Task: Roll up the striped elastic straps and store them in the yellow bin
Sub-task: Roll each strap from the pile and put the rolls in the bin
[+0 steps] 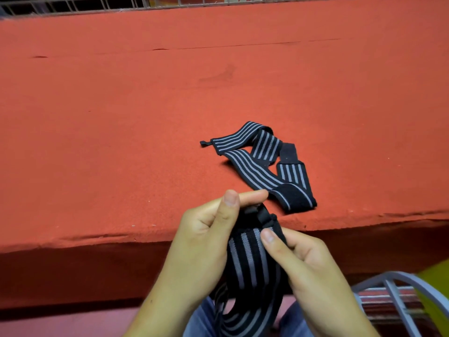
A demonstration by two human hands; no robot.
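A black elastic strap with grey stripes (250, 261) is held in front of the table's edge by both hands. My left hand (206, 237) pinches its top end between thumb and fingers. My right hand (298, 261) presses its thumb on the strap's right side. The strap's loose length hangs down in loops over my lap. A second striped strap (262, 164) lies unrolled and crumpled on the red felt table (121, 130), just beyond my fingertips. A sliver of the yellow bin (437, 293) shows at the lower right edge.
A grey metal chair frame (393, 295) stands at the lower right, in front of the yellow bin. The table's front edge (97, 239) runs across the view just behind my hands. A wire rack (73, 6) lines the far side of the table.
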